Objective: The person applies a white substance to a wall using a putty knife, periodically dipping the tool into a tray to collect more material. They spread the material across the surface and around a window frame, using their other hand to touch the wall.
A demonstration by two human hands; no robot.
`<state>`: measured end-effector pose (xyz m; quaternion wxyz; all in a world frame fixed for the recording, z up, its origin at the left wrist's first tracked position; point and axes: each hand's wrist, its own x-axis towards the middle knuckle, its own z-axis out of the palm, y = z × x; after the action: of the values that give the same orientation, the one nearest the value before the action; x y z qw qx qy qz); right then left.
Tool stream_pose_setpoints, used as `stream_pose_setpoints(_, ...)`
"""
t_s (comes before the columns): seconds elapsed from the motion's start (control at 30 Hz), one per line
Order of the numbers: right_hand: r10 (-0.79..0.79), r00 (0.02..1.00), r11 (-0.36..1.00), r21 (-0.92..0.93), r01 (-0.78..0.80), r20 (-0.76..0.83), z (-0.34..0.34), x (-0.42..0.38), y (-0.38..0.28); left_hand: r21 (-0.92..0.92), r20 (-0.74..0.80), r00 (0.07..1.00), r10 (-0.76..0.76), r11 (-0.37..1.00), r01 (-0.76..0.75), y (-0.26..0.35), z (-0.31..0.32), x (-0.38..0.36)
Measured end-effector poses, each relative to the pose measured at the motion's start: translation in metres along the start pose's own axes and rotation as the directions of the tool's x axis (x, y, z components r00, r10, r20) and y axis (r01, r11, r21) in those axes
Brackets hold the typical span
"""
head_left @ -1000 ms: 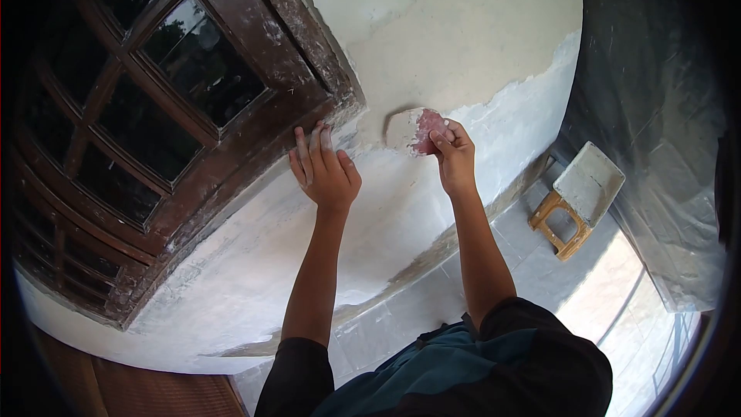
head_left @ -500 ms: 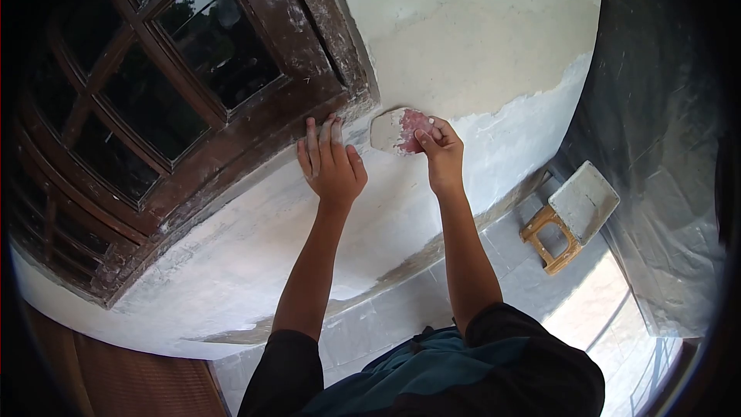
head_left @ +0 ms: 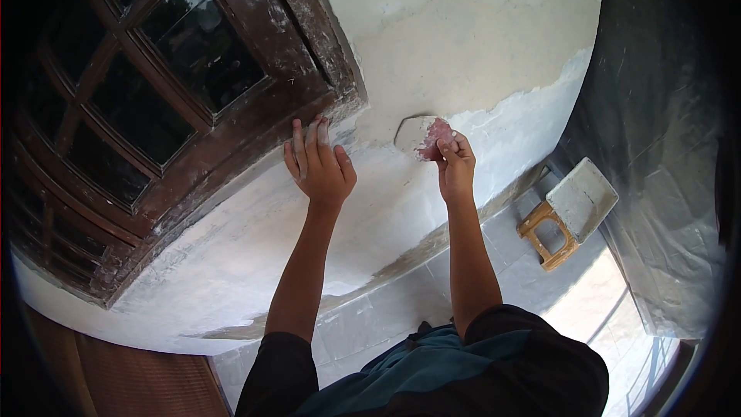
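In my right hand [head_left: 457, 164] is a flat putty scraper [head_left: 421, 137], its reddish body smeared with pale filler. Thumb and fingers pinch its right side, and the blade lies at the wall [head_left: 463, 54], on or very near the surface. My left hand [head_left: 318, 164] rests with fingers stretched out, dusty at the tips, by the lower edge of the brown wooden window frame [head_left: 255, 120]. Around the scraper the wall is part beige plaster, part white coat.
A grey, filler-stained tray [head_left: 584, 197] sits on a yellowish-brown stool [head_left: 546, 235] at the right. Plastic sheeting [head_left: 664, 208] hangs beyond it. Grey floor tiles [head_left: 401, 289] run along the wall's foot, and a brown ribbed panel [head_left: 147, 378] stands at lower left.
My right hand has moved the scraper a little to the right and slightly down along the wall. My left hand keeps its place near the window frame; the view has shifted slightly.
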<state>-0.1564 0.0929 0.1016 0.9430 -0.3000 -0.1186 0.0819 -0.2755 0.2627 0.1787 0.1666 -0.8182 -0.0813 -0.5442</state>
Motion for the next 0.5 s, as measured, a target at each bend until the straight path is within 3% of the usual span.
stream_pose_setpoints(0.1, 0.018, 0.998, 0.999, 0.028, -0.019, 0.061, 0.017, 0.0, 0.005, 0.011, -0.001, 1.0, 0.003, 1.0, -0.003, 0.0, 0.0, -0.001)
stream_pose_setpoints(0.37, 0.015, 0.998, 0.996, 0.086, -0.01, -0.057, 0.004, -0.003, 0.004, 0.005, 0.0, 1.0, -0.009, 1.0, 0.009, 0.0, 0.001, -0.002)
stream_pose_setpoints(0.43, 0.003, 0.998, 0.999, 0.05, -0.007, 0.069, 0.01, -0.004, 0.009, 0.01, 0.011, 1.0, -0.012, 1.0, 0.012, 0.0, 0.001, -0.002)
stream_pose_setpoints(0.5, 0.015, 0.999, 1.0, 0.005, -0.016, 0.048, 0.009, -0.002, 0.012, 0.012, 0.019, 1.0, -0.012, 1.0, 0.012, 0.002, -0.001, -0.003)
